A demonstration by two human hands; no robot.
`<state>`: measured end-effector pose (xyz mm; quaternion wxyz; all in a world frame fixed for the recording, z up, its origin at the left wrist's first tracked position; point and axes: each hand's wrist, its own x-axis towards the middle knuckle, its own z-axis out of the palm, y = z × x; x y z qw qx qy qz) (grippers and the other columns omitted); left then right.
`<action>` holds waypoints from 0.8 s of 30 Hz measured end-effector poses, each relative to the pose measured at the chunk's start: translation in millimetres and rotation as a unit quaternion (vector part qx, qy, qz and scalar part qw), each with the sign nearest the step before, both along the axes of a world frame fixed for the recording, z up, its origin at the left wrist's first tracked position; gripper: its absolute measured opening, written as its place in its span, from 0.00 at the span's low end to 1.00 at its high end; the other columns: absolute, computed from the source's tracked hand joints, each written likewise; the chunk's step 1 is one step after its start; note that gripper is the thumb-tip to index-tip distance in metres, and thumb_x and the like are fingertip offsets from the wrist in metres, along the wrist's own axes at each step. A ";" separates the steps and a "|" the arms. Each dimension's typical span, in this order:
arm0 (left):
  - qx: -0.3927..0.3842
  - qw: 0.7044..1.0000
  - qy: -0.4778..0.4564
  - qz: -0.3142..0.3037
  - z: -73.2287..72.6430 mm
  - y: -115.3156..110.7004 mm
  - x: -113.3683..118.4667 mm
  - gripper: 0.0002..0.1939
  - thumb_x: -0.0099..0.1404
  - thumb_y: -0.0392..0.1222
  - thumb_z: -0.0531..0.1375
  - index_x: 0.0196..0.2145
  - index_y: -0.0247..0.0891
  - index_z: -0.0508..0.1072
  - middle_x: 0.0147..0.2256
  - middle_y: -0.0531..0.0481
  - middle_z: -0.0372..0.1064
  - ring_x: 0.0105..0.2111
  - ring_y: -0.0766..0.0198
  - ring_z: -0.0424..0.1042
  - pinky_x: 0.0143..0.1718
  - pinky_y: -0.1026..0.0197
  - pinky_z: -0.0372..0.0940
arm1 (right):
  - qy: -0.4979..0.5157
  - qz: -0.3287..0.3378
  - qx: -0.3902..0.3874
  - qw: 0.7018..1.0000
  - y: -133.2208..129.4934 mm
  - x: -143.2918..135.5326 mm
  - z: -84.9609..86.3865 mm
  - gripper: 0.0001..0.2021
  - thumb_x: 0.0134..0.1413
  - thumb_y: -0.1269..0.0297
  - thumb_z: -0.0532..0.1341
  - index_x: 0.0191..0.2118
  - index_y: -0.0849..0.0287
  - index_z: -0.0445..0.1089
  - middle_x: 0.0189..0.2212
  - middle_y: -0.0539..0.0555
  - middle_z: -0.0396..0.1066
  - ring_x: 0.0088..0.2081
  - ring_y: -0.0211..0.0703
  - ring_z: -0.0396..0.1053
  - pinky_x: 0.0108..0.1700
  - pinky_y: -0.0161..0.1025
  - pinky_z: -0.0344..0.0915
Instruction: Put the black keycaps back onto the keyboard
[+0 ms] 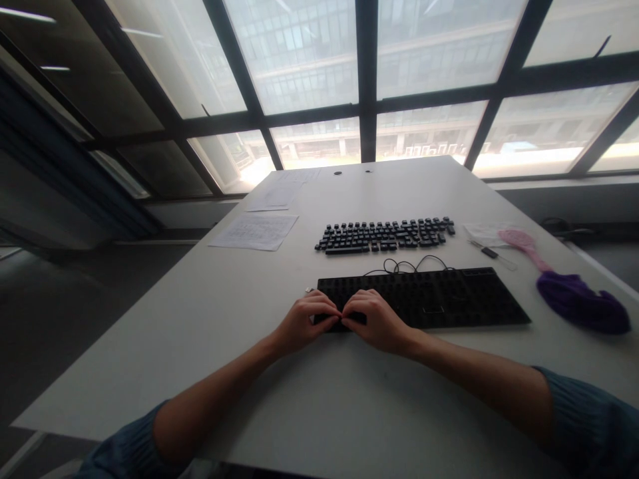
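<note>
A black keyboard base (pixel 449 299) with its keycaps off lies in front of me on the white table. Over its left end, my left hand (pixel 309 318) and my right hand (pixel 374 318) meet with the fingertips of both pinched together. Whatever sits between those fingertips is too small or too hidden to make out. Behind the base, loose black keycaps (pixel 387 236) are laid out in keyboard-like rows. The keyboard's thin black cable (pixel 399 266) loops along its back edge.
Printed sheets (pixel 254 231) lie at the left of the table (pixel 239 372). On the right are a clear plastic bag (pixel 486 234), a small tool with wire loops (pixel 490 253), a pink-handled brush (pixel 524 243) and a purple cloth (pixel 582 303). Large windows rise beyond the far edge.
</note>
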<state>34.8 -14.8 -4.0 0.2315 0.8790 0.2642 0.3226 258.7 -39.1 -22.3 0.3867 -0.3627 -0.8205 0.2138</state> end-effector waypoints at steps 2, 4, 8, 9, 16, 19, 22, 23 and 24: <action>0.001 1.000 0.002 -0.006 0.7 0.3 0.0 0.04 0.67 0.38 0.64 0.37 0.38 0.81 0.35 0.45 0.78 0.37 0.60 0.73 0.43 0.55 0.69 | -0.002 0.002 0.010 1.000 0.6 -0.7 -2.0 0.04 0.54 0.71 0.71 0.34 0.57 0.76 0.33 0.50 0.78 0.39 0.43 0.73 0.48 0.43 0.62; 0.002 1.000 0.005 -0.011 1.3 0.7 -0.5 0.04 0.67 0.38 0.64 0.37 0.38 0.81 0.35 0.45 0.78 0.37 0.60 0.74 0.43 0.55 0.69 | -0.009 0.005 0.025 1.000 0.5 -1.4 -3.6 0.04 0.55 0.71 0.71 0.34 0.57 0.76 0.33 0.51 0.78 0.39 0.43 0.73 0.48 0.43 0.62; 0.007 1.000 0.005 -0.025 2.8 1.5 -1.7 0.04 0.66 0.37 0.65 0.36 0.38 0.81 0.35 0.45 0.78 0.37 0.60 0.74 0.43 0.55 0.70 | -0.023 0.018 0.070 0.997 -1.2 -2.1 -2.7 0.04 0.58 0.71 0.69 0.33 0.57 0.75 0.33 0.52 0.78 0.39 0.42 0.72 0.46 0.42 0.61; 0.008 1.000 0.004 -0.030 3.3 1.7 -1.8 0.03 0.66 0.37 0.65 0.36 0.39 0.81 0.35 0.45 0.78 0.38 0.60 0.74 0.43 0.55 0.70 | -0.028 0.022 0.082 0.996 -1.7 -2.1 -1.8 0.05 0.59 0.71 0.67 0.32 0.57 0.75 0.33 0.52 0.78 0.39 0.42 0.71 0.46 0.42 0.61; 0.022 0.999 -0.006 -0.044 3.4 2.9 -0.7 0.02 0.65 0.37 0.65 0.34 0.39 0.80 0.33 0.45 0.77 0.36 0.60 0.74 0.41 0.56 0.70 | -0.064 0.028 0.124 0.990 -1.2 -2.3 -1.8 0.10 0.64 0.70 0.63 0.29 0.58 0.72 0.31 0.51 0.74 0.39 0.41 0.69 0.45 0.41 0.60; 0.024 0.999 -0.001 -0.042 2.6 3.8 -1.4 0.04 0.66 0.38 0.65 0.33 0.39 0.80 0.33 0.45 0.77 0.36 0.60 0.74 0.42 0.55 0.70 | -0.069 0.022 0.114 0.991 -0.2 -2.9 -4.0 0.11 0.64 0.70 0.63 0.28 0.58 0.72 0.31 0.51 0.73 0.38 0.41 0.68 0.44 0.40 0.60; 0.024 0.999 0.009 -0.047 4.1 3.7 -2.3 0.04 0.66 0.38 0.64 0.33 0.39 0.79 0.34 0.44 0.77 0.37 0.60 0.74 0.43 0.55 0.69 | -0.068 0.025 0.109 0.991 -0.5 -2.9 -3.9 0.10 0.63 0.71 0.63 0.29 0.58 0.71 0.31 0.52 0.73 0.39 0.41 0.68 0.44 0.40 0.60; 0.024 0.998 0.014 -0.048 5.0 3.4 -2.5 0.03 0.66 0.38 0.64 0.34 0.39 0.79 0.35 0.44 0.77 0.38 0.60 0.74 0.44 0.55 0.69 | -0.069 0.026 0.107 0.991 -1.0 -2.8 -3.3 0.09 0.62 0.71 0.63 0.29 0.57 0.71 0.32 0.52 0.73 0.39 0.41 0.68 0.44 0.40 0.60; 0.022 0.999 0.020 -0.046 5.9 2.9 -2.6 0.03 0.66 0.37 0.64 0.34 0.39 0.79 0.36 0.44 0.77 0.38 0.60 0.73 0.45 0.55 0.69 | -0.071 0.028 0.105 0.992 -1.5 -2.7 -2.6 0.08 0.62 0.71 0.63 0.30 0.57 0.71 0.32 0.52 0.73 0.39 0.42 0.67 0.44 0.40 0.61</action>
